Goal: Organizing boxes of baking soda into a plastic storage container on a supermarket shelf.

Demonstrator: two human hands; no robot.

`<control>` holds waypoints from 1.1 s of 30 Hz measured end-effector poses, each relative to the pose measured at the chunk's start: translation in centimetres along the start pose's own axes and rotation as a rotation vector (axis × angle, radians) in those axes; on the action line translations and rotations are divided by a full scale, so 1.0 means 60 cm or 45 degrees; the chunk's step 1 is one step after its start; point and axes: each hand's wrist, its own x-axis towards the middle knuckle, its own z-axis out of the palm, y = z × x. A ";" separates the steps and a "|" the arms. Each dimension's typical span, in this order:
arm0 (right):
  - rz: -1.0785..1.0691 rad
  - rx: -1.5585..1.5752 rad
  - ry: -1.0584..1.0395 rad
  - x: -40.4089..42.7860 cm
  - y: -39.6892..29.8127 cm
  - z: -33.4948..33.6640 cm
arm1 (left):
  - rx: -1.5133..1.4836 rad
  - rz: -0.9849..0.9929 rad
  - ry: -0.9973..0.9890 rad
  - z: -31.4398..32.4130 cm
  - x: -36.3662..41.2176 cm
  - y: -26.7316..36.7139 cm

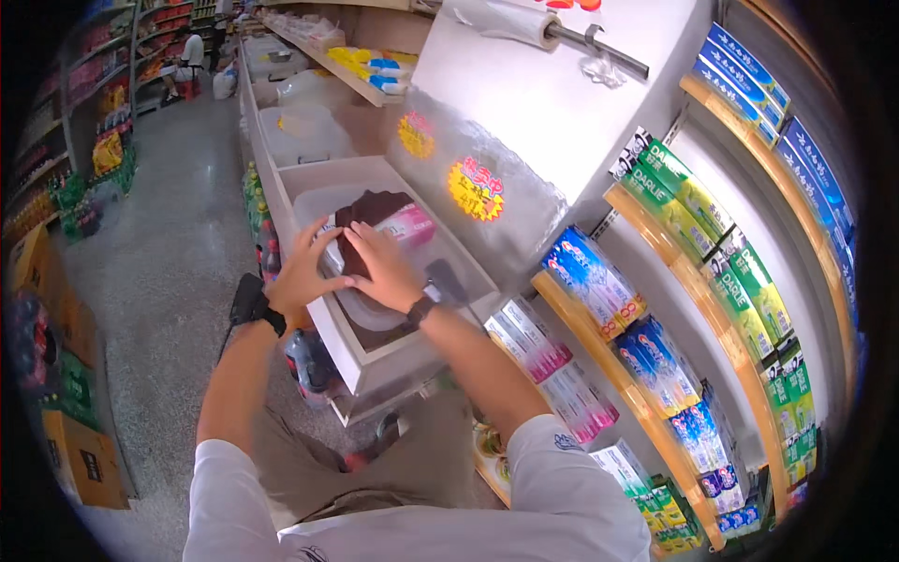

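Both my hands are over a translucent plastic tub (309, 204) set in a white-framed counter bin. My left hand (300, 272) and my right hand (385, 270) have their fingers spread, thumb tips together and index fingertips close. Between and behind them shows a dark brown item (376, 204), its kind unclear. A pink and white carton (411, 225) lies beyond my right hand. Part of a white printed pack (331, 258) shows by my left fingers; whether I touch it is hard to tell. A dark object (446, 277) sits right of my right hand.
Toothpaste cartons (653, 365) fill the shelves at right. A plastic bag roll (520, 21) hangs on a rod above the counter. Bottles (309, 358) stand below the bin. Left of the aisle floor (182, 211) are cardboard boxes (84, 456). A person (193, 53) sits far off.
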 end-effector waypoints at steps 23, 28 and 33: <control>0.431 -0.156 0.215 -0.067 0.213 -0.038 | -0.128 -0.073 -0.187 -0.018 0.059 -0.019; 0.454 -0.090 0.261 -0.081 0.209 -0.025 | -0.050 -0.121 -0.196 -0.005 0.054 -0.023; 0.483 -0.065 0.203 -0.078 0.209 -0.018 | -0.255 -0.213 -0.136 -0.003 0.057 -0.031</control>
